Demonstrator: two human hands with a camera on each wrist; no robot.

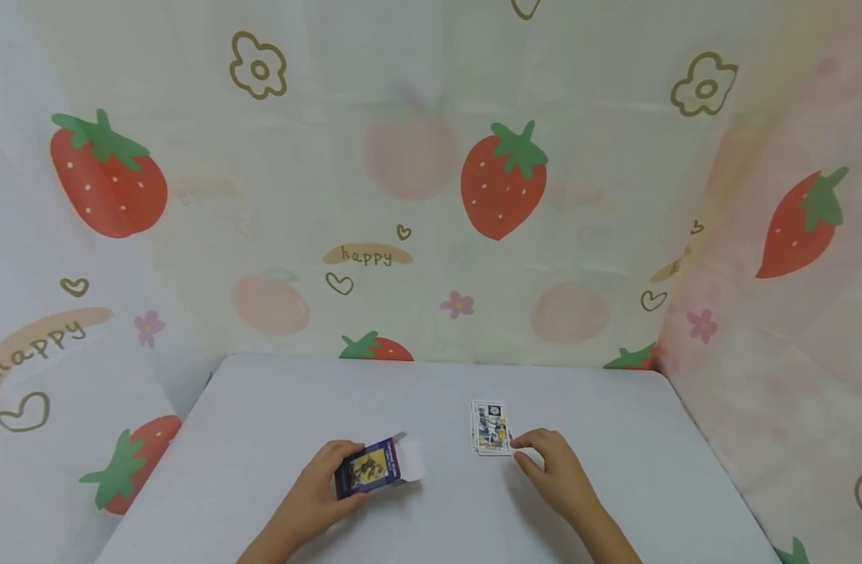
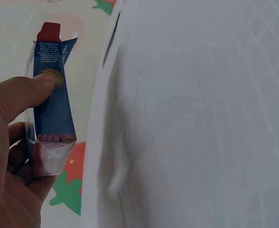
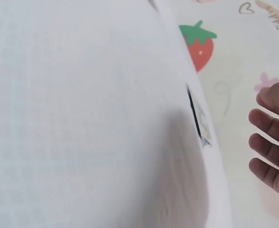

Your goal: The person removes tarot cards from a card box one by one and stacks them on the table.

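My left hand [image 1: 316,489] grips a dark blue card box [image 1: 369,468] with a yellow picture on its front, tilted above the table. Its white end flap stands open toward the right. In the left wrist view the thumb presses on the blue narrow side of the box [image 2: 54,109], and clear wrap shows at its lower end. Right of the box, a small stack of picture cards [image 1: 492,428] lies face up, slightly fanned. Beside the stack's lower right corner is my right hand [image 1: 559,474], fingers loosely bent and holding nothing. The right wrist view shows its fingers spread apart.
A white-covered table [image 1: 283,407] carries the cards. Behind it hangs a pale curtain [image 1: 318,157] printed with strawberries, flowers and hearts, and similar sheets enclose the left and right sides.
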